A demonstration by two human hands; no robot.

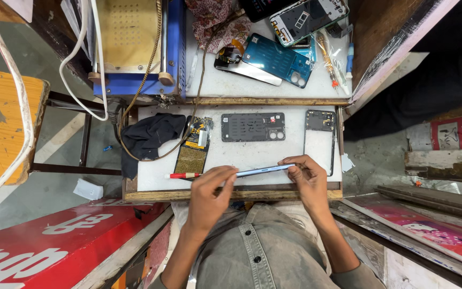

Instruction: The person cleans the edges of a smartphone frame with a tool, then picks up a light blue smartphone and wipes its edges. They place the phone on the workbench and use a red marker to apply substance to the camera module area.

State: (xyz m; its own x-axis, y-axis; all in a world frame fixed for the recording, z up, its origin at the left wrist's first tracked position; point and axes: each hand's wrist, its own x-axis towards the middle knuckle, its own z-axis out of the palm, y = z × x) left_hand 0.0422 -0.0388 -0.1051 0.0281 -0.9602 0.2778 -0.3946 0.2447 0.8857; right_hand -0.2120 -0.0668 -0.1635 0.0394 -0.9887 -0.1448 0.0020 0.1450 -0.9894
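Observation:
Both my hands hold a thin light-blue phone [266, 170] on edge above the front of the white work board [252, 155]. My left hand [209, 198] pinches its left end. My right hand [307, 179] grips its right end, fingers curled over the top. A red-capped white pen tool [184, 175] lies on the board just left of my left hand. A dark phone mid-frame plate [253, 127] lies beyond the phone. A black phone frame [321, 139] lies at the right of the board.
A black cloth [148, 136] and a gold-and-black flex part [194, 147] lie on the board's left. Behind, a shelf holds a blue machine [135, 48], a teal phone back cover [278, 59] and an opened phone [307, 18]. A wooden stool [4, 123] stands at left.

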